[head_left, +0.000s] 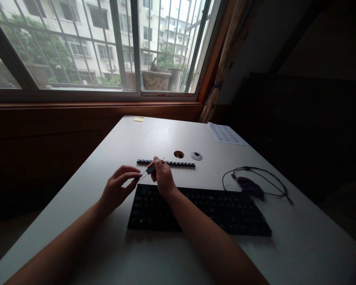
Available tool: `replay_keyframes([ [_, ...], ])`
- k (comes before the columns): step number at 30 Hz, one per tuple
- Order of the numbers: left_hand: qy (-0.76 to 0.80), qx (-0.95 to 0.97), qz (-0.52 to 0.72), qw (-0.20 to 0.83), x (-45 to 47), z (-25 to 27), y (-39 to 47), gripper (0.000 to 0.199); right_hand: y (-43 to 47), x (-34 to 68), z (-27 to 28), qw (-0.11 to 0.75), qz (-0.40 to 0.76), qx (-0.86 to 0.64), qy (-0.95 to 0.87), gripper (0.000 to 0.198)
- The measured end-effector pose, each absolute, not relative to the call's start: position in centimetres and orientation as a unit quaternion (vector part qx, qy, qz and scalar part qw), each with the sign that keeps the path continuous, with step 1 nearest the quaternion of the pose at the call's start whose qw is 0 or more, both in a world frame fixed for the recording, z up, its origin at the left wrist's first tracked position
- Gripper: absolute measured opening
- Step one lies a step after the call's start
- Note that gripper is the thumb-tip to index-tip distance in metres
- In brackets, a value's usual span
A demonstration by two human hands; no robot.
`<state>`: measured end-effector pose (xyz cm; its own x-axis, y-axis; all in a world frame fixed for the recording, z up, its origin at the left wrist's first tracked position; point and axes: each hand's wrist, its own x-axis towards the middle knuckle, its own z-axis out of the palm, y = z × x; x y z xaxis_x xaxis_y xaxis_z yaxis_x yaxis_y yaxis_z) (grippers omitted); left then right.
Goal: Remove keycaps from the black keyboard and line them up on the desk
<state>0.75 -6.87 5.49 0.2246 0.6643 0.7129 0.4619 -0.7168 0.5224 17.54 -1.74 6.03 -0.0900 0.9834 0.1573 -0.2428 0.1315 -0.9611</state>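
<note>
White desk (112, 245): both hands, left (118, 189) and right (163, 176), grip closed on a keycap (150, 170).

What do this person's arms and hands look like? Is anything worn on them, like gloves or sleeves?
Both forearms are bare up to the picture's edge: no sleeves show. The left hand and right hand are ungloved; no watch, ring or bracelet is visible, though the light is dim.

- One black keyboard (199, 211)
- One row of loose keycaps (178, 163)
- One keycap (150, 169) held
- Two hands: left (117, 190), right (163, 176)
- One paper sheet (225, 133)
- One yellow sticky note (138, 119)
</note>
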Motion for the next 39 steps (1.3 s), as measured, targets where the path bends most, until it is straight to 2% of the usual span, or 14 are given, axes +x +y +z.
replay_keyframes([
  [5,0.365,0.777,0.499,0.123,0.6,5.5,-6.8,0.022,-1.8,17.6,6.1,0.567,0.523,-0.392,-0.502,0.052],
  [14,0.333,0.749,0.506,0.267,0.6,4.8,-6.7,0.025,-1.4,17.7,5.7,0.577,0.519,-0.4,-0.488,0.049],
  [21,0.319,0.741,0.496,0.32,0.5,4.9,-6.7,0.023,-1.4,17.9,5.7,0.571,0.508,-0.42,-0.49,0.049],
  [28,0.348,0.717,0.504,0.333,0.7,4.9,-6.5,0.012,-1.7,17.9,5.6,0.57,0.471,-0.432,-0.516,0.048],
  [31,0.353,0.687,0.526,0.356,0.6,4.2,-6.0,0.022,-1.7,18.0,5.5,0.568,0.436,-0.445,-0.538,0.049],
  [35,0.353,0.672,0.547,0.355,0.5,3.6,-5.6,0.05,-1.8,18.1,5.5,0.564,0.399,-0.455,-0.562,0.05],
  [39,0.375,0.664,0.557,0.328,0.4,4.1,-5.7,0.059,-2.0,18.1,5.6,0.557,0.37,-0.467,-0.579,0.05],
])
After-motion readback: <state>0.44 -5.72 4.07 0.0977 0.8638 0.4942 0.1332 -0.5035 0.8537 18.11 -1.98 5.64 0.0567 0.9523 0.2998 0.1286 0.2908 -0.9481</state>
